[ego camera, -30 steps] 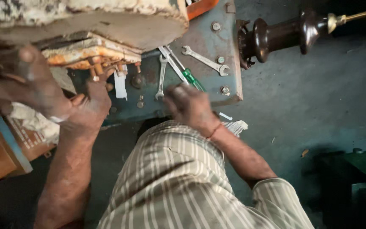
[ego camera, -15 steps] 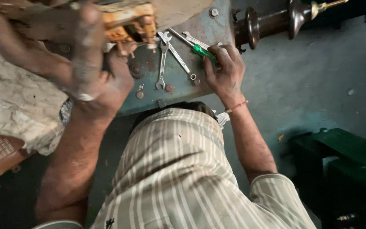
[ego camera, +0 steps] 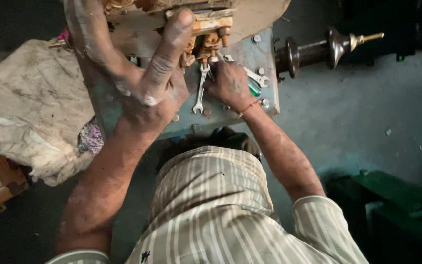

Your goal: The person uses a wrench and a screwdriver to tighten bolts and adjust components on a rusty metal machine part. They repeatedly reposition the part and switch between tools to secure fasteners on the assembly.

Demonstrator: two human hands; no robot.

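My left hand is close to the camera, fingers spread and pressed around a large rusty machine part held over a blue-grey metal bench. My right hand is curled on the bench, its fingertips at the orange-brown fittings under that part. It partly covers a green-handled screwdriver, and whether it grips anything is hidden. One spanner lies just left of this hand. Another spanner lies to its right.
A dirty crumpled cloth lies at the left. A dark shaft with a brass tip sticks out from the bench's right side. A green metal frame stands on the grey floor at lower right.
My right hand has moved left from the screwdriver's end to the fittings under the machine part. My left hand keeps its hold on the part, and the view has shifted.
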